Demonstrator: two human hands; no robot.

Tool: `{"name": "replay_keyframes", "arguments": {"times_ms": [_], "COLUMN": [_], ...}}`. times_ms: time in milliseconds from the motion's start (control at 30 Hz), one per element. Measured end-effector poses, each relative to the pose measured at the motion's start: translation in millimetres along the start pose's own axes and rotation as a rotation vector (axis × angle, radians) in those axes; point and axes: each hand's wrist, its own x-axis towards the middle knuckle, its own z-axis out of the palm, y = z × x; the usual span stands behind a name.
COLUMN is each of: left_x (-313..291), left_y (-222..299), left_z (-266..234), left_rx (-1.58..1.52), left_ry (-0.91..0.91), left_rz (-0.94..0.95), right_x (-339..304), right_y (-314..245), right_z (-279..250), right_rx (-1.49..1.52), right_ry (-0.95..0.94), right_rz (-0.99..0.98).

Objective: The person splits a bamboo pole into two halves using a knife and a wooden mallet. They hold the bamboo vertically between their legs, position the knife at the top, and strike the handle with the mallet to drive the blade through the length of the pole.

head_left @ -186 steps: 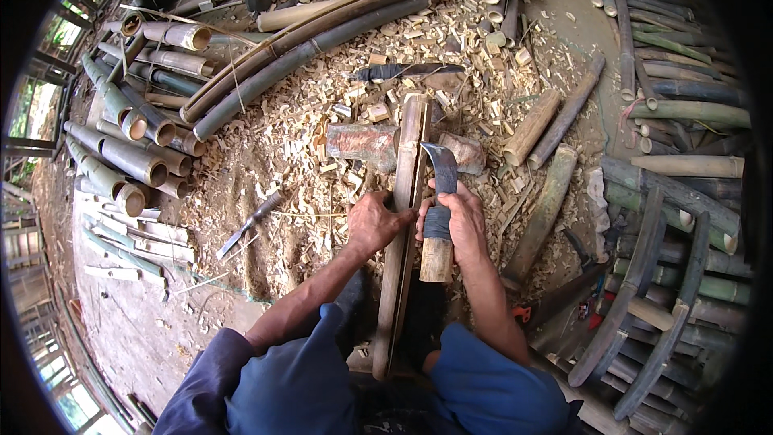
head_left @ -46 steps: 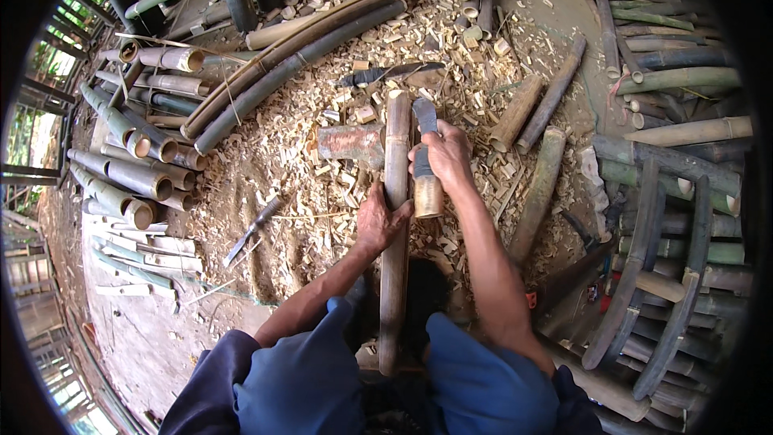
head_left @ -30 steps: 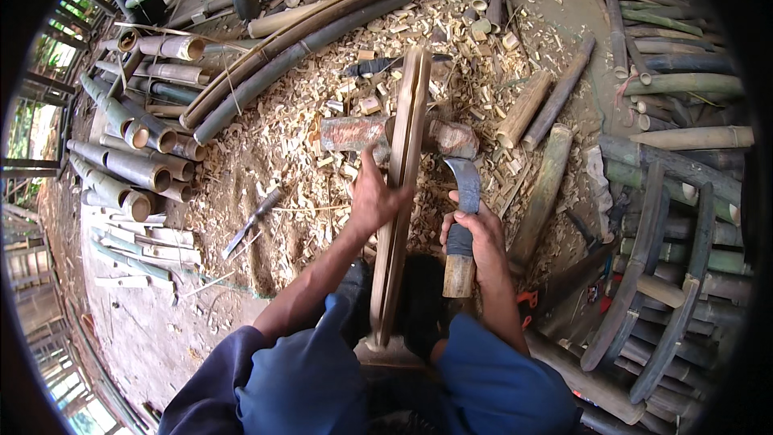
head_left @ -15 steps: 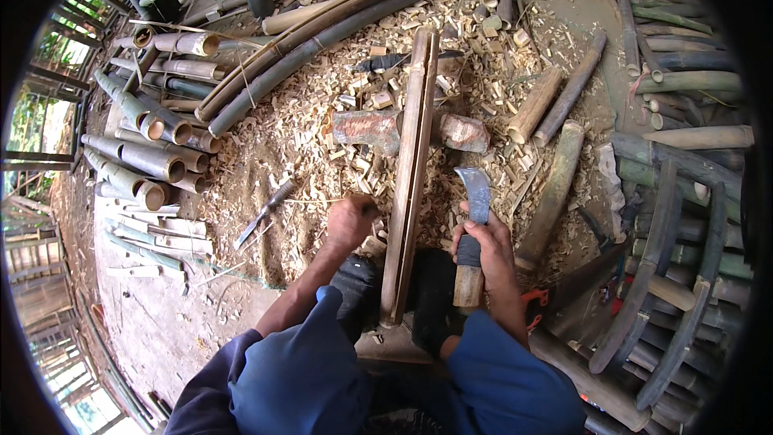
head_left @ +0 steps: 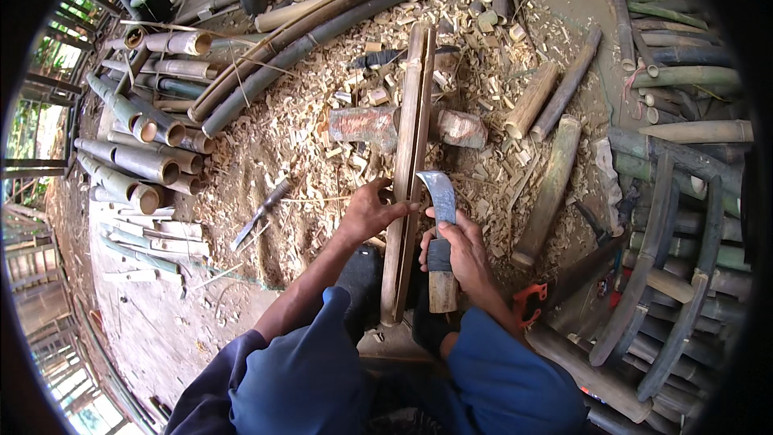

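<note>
A split bamboo pole (head_left: pixel 407 145) stands lengthwise between my knees, a long slit along its right side, its far part lying across a rough wooden block (head_left: pixel 362 127). My left hand (head_left: pixel 372 211) is closed about the middle of the pole, the thumb laid across its face and the other fingers at its left side. In my right hand (head_left: pixel 463 250) is a billhook (head_left: pixel 437 193) with a curved blade and a dark-wrapped wooden handle. Its blade points up and left, the hooked tip close to the pole's right edge; whether they touch I cannot tell.
Bamboo shavings (head_left: pixel 306 153) cover the ground around the block. A knife (head_left: pixel 262 213) lies to the left. Cut bamboo tubes (head_left: pixel 145 157) are stacked at far left, loose lengths (head_left: pixel 551 193) lie at right. An orange-handled saw (head_left: pixel 530 302) rests near my right forearm, beside a bamboo frame (head_left: pixel 700 274).
My left hand has moved right and up, from beside the bamboo pole onto it. My right hand has brought the billhook left, close to the pole.
</note>
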Motion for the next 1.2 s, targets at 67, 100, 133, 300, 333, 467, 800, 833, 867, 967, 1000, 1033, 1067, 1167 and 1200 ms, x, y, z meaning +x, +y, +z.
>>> {"name": "replay_keyframes", "arguments": {"times_ms": [67, 100, 133, 300, 333, 467, 800, 833, 867, 967, 1000, 1033, 1067, 1167, 1200], "left_x": [4.1, 4.8, 5.0, 0.7, 2.2, 4.3, 5.2, 6.3, 5.8, 2.8, 4.8, 3.2, 3.4, 2.4, 2.4], "left_y": [9.7, 9.4, 9.8, 14.1, 5.2, 4.8, -2.4, 2.3, 8.7, 3.4, 5.8, 8.4, 9.8, 6.0, 7.5], "left_z": [10.9, 12.7, 13.7, 17.3, 18.4, 22.2, 26.3, 29.3, 24.4, 19.2, 21.5, 20.1, 21.8, 19.4, 21.0], "left_rx": [-0.122, -0.11, -0.097, -0.051, -0.065, -0.007, -0.01, -0.139, -0.144, -0.111, -0.1, -0.083, -0.065, -0.039, -0.049], "left_ry": [-0.042, -0.032, -0.02, 0.031, 0.034, 0.062, 0.074, 0.033, 0.014, 0.046, 0.04, 0.042, 0.029, 0.062, 0.065], "left_rz": [-0.03, -0.021, -0.012, -0.028, -0.006, -0.029, 0.001, 0.011, -0.008, 0.051, 0.039, 0.014, -0.009, 0.003, 0.005], "right_x": [0.6, 0.7, 0.8, 6.1, 7.2, 16.0, 87.3, 102.7, 111.9, 85.6, 65.2, 47.9, 31.7, 13.2, 9.5], "right_y": [1.0, 1.6, 2.5, 6.8, 6.6, 13.7, -20.5, -42.4, -60.6, -61.6, -55.9, -46.9, -37.2, -11.3, -7.9], "right_z": [-1.6, -1.3, -0.9, -1.6, -0.6, -1.7, -2.0, -11.3, -17.7, -15.4, -15.5, -10.7, -11.1, -4.4, -3.6], "right_rx": [-0.005, -0.001, 0.003, 0.122, 0.138, 0.135, 0.125, 0.151, 0.174, 0.123, 0.108, 0.125, 0.102, 0.065, 0.051], "right_ry": [0.003, 0.003, 0.002, 0.023, 0.019, 0.002, 0.09, 0.141, 0.181, 0.077, 0.069, 0.091, 0.104, 0.07, 0.066], "right_rz": [0.015, 0.017, 0.018, 0.017, 0.01, -0.062, -0.339, -0.341, -0.337, -0.367, -0.331, -0.295, -0.277, -0.153, -0.117]}}
